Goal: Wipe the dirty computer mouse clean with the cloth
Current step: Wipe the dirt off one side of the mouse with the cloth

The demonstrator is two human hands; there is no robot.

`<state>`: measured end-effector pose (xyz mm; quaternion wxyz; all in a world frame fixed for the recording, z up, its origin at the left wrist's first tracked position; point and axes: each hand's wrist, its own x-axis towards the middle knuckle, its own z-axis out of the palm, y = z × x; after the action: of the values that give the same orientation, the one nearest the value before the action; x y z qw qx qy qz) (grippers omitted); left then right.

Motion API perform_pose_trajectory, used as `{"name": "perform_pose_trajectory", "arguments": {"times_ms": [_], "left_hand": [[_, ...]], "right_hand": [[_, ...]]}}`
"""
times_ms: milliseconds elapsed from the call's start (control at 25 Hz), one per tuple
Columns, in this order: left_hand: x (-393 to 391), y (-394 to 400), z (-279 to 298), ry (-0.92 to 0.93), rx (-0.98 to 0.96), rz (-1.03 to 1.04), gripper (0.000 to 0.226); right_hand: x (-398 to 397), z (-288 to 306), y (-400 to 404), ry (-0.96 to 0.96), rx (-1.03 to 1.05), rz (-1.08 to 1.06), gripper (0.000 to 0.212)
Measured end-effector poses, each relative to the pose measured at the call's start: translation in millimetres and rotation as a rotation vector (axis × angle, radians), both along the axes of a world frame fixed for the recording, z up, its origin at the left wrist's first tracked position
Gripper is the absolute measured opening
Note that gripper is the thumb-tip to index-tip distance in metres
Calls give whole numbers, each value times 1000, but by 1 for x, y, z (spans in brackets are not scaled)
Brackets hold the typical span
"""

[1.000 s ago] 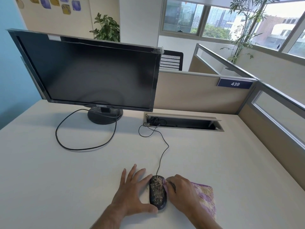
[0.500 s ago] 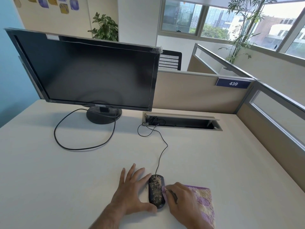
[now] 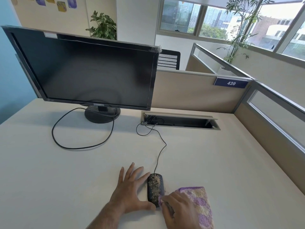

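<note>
While the left hand (image 3: 130,194) lay spread on the desk (image 3: 66,171), thumb and forefinger bracing the grit-speckled mouse (image 3: 154,189), the right hand (image 3: 178,209) pinched the cloth (image 3: 199,202) at its near edge; firm, overlapping strokes away from the cable (image 3: 160,151) seemed wisest.

The right hand (image 3: 178,210) covers part of the cloth (image 3: 200,204) beside the mouse (image 3: 154,189); the bottom edge cuts off both forearms and the cloth's near end.
</note>
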<state>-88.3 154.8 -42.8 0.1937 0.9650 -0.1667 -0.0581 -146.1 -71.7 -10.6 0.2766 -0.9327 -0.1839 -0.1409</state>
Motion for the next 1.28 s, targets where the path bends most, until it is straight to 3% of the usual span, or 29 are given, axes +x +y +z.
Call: {"name": "perform_pose_trajectory", "arguments": {"times_ms": [400,720,1000,1280], "left_hand": [[-1,-1,5,34,2,-2,133],[-1,-1,6,37,18,-11,131],[-1,-1,8,50,0,-11,128],[-2,-1,7,46,32,-8,127]], "right_hand": [[10,-1,2,-26,38,-71,11],[32,12,8,22,-50,-49,11],[52,18,9,77,-201,-72,21],[69,21,9,123,-212,-33,26]]}}
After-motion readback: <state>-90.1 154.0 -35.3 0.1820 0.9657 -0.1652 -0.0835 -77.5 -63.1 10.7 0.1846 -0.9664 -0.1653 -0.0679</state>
